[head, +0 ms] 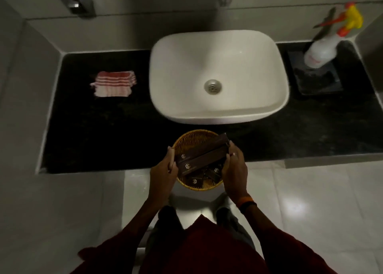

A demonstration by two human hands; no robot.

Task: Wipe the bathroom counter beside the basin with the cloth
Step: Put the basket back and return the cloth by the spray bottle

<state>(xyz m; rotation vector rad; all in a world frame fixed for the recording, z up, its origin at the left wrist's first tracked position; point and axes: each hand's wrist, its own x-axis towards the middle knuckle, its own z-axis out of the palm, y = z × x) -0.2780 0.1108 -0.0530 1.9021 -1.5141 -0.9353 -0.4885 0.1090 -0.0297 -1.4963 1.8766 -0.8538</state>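
Both your hands are on the round wicker basket (196, 141) right now, in front of the white basin (217, 75), at the near edge of the black counter (103, 133). Your left hand (163, 174) grips the basket's left rim, fingers curled tight over the edge. Your right hand (235, 168), ring on one finger and an orange band at the wrist, clasps the right rim, with the fingertips (230, 147) also touching the end of the long dark boxes (202, 156) that lie slanted across the top. More small dark packets (194, 180) with a pale hexagon logo sit lower in the basket.

The cloth (114, 84), red and white striped and folded, lies on the counter to the left of the basin, well apart from both hands and untouched. Over on the right side, a white spray bottle (320, 51) with an orange and yellow trigger stands on a dark square tray (319, 81). Pale floor tiles (300, 201) shine below you.
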